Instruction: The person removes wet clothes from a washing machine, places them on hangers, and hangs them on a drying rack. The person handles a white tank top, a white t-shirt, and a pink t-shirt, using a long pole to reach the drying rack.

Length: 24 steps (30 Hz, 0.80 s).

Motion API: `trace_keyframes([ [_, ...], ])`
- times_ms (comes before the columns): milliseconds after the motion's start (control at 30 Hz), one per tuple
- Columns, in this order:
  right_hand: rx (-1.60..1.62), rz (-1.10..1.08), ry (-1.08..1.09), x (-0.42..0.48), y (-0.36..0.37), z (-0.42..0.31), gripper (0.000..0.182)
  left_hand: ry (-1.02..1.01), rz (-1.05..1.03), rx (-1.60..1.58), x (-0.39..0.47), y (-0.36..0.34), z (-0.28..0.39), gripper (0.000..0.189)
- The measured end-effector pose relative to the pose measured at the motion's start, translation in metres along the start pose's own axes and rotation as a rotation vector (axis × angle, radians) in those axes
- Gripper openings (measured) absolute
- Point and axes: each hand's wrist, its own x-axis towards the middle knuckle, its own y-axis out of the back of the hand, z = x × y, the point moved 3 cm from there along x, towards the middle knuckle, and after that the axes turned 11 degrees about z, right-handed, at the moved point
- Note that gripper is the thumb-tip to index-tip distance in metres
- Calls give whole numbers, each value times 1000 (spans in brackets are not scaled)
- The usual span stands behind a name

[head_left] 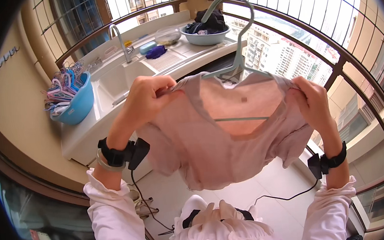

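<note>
A pale pink short-sleeved top [212, 152] hangs spread out before me on a green-grey clothes hanger [246, 29]. The hanger's hook points up, and its lower bar shows through the wide neckline. My left hand [146, 103] pinches the fabric at the shoulder on the left. At the other shoulder, my right hand [313, 102] grips the fabric between thumb and fingers. The hanger's arm ends are hidden inside the top. Both wrists wear black straps with small black devices and cables.
Beyond the top stands a white sink counter [107, 89] with a faucet [122, 44]. A blue basket [81, 105] of clothes hangers is at its left. Dark clothes fill a light blue basin [207, 38] near a purple cloth [156, 52]. Barred windows [344, 62] run along the right.
</note>
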Motion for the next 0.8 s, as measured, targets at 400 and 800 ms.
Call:
trace_keyframes([
  [400,-341,194,-244,32,-15,39,8,228,-508,-480,57,-42,-212,19],
  [800,-728,287,-247,77,-18,21,13,381,-591,-477,94,-155,-338,21],
])
